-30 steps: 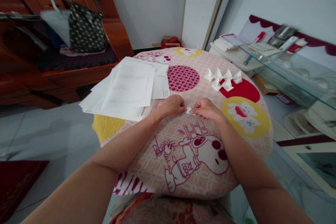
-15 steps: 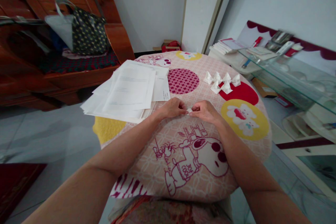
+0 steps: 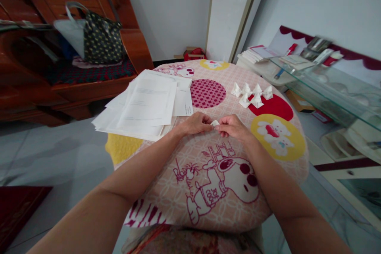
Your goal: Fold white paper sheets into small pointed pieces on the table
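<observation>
The forearms [image 3: 141,166] are forming an inverted V over the table [image 3: 169,196]. The left hand [image 3: 196,123] and right hand [image 3: 233,127] are facing each other — fingers curled, pinching opposite sides of a small folded paper [image 3: 214,123] — which is sitting between them, right of the loose sheets [image 3: 150,99].

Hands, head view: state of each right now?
Left hand: closed, pinching one side of the small folded paper.
Right hand: closed, pinching its other side.
</observation>
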`<state>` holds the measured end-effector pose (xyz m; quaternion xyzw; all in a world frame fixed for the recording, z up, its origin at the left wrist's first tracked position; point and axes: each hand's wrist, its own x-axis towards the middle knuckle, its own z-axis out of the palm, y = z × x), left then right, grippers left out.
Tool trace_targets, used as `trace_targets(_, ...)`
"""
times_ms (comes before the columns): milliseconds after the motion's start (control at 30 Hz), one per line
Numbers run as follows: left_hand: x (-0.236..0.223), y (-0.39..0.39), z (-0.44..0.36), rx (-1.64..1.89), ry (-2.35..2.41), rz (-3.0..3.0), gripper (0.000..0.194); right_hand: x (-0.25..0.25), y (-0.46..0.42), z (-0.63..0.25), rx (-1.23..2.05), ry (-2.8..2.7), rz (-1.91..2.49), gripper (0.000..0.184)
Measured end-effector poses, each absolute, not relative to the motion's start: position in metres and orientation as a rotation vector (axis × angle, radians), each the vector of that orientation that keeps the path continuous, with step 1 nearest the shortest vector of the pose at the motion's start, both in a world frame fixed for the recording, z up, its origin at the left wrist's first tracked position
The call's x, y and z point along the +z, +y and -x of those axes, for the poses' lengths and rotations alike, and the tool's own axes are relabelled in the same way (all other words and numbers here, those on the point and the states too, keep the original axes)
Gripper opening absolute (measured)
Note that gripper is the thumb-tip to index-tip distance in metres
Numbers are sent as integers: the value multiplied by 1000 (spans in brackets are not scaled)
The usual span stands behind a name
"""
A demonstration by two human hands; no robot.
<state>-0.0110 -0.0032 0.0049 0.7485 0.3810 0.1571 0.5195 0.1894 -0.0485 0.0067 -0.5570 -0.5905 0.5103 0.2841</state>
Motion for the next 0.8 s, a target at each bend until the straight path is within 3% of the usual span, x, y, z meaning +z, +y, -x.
trace_targets(133,5,-8,8,368,954,-1829,23,8,-50,-185,1396,-1560,1504,23)
trace_targets(800,2,1,22,368,854,-1601,13,5,-48,-199,1465,-1516,1395,27)
